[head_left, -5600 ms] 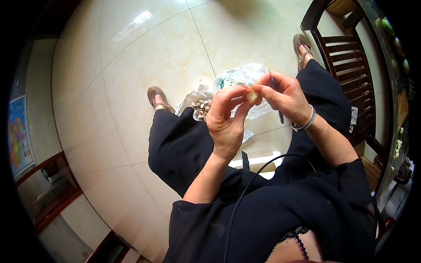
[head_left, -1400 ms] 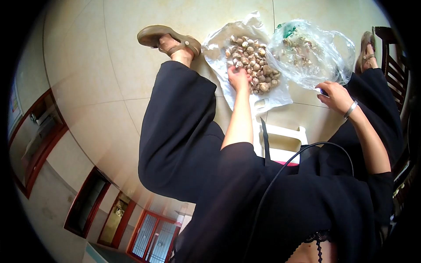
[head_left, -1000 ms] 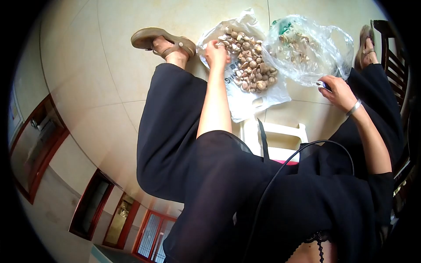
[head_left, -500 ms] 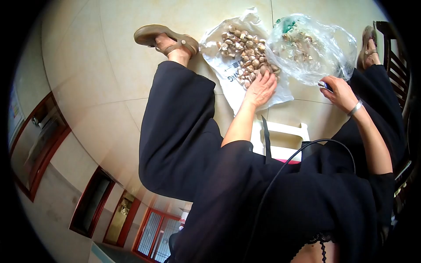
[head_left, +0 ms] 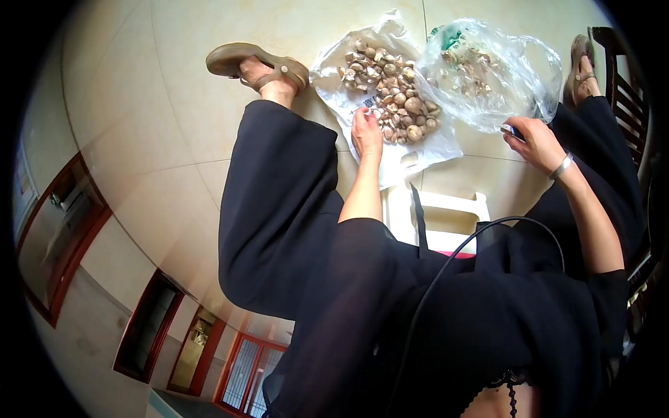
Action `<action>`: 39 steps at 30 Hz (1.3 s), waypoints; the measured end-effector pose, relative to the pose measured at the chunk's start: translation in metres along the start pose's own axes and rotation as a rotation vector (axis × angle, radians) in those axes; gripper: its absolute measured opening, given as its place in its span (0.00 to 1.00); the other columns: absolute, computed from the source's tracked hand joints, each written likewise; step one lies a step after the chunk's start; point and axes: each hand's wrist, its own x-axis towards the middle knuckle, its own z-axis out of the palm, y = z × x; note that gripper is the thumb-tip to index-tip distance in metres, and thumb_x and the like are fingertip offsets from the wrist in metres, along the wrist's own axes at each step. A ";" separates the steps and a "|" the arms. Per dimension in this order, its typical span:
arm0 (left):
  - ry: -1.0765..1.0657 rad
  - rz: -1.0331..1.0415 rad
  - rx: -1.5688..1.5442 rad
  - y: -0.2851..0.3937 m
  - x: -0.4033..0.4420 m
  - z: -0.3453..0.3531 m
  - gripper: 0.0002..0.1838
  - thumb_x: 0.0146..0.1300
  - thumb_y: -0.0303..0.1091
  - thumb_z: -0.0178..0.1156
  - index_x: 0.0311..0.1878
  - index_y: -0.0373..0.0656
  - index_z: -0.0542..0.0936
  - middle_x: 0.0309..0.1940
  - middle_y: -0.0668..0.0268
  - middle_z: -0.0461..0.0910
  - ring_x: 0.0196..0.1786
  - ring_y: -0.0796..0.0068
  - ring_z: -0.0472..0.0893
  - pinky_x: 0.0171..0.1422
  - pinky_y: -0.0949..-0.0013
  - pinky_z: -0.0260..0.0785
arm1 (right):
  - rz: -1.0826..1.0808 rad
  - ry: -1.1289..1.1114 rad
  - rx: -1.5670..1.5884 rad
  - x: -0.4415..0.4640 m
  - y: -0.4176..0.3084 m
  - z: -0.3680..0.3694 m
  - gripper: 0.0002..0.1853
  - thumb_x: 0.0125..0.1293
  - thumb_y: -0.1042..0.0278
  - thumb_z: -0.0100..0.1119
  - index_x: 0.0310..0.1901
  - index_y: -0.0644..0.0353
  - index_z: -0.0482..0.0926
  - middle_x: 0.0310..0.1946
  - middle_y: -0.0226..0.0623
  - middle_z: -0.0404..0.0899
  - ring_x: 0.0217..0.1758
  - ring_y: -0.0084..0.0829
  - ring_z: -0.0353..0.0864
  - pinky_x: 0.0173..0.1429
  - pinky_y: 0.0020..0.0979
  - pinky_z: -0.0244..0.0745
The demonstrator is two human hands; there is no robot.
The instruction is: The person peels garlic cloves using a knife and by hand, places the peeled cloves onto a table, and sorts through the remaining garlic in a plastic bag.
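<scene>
Brown mushrooms (head_left: 391, 90), several with pale stems, lie heaped on a white plastic bag (head_left: 362, 153) spread on the floor. My left hand (head_left: 367, 134) is at the left edge of the heap, its fingers pinched together; a pale bit shows at the fingertips, too small to name. My right hand (head_left: 535, 143) is closed around a small tool with a dark handle and a shiny metal end (head_left: 513, 131), its kind unclear. Just beyond that hand sits a clear plastic bag (head_left: 516, 94) with brownish scraps (head_left: 477, 73) inside.
A white plastic stool (head_left: 449, 209) stands between my legs. My shoes (head_left: 258, 63) flank the bags. At the right is a dark wooden slatted chair (head_left: 624, 97). A black cable (head_left: 460, 254) runs across my lap. Pale tiles (head_left: 188, 125) cover the floor.
My left hand has moved left from the lower right of the mushroom heap to its left edge, its fingers now pinched. My right hand still grips the small tool in nearly the same place.
</scene>
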 end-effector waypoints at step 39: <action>-0.611 -0.470 -0.696 0.005 0.047 -0.044 0.09 0.56 0.22 0.56 0.42 0.36 0.76 0.33 0.62 0.79 0.31 0.74 0.80 0.23 0.80 0.69 | -0.014 -0.001 0.002 0.000 -0.004 -0.001 0.08 0.55 0.68 0.51 0.31 0.64 0.72 0.27 0.50 0.74 0.33 0.49 0.74 0.37 0.42 0.67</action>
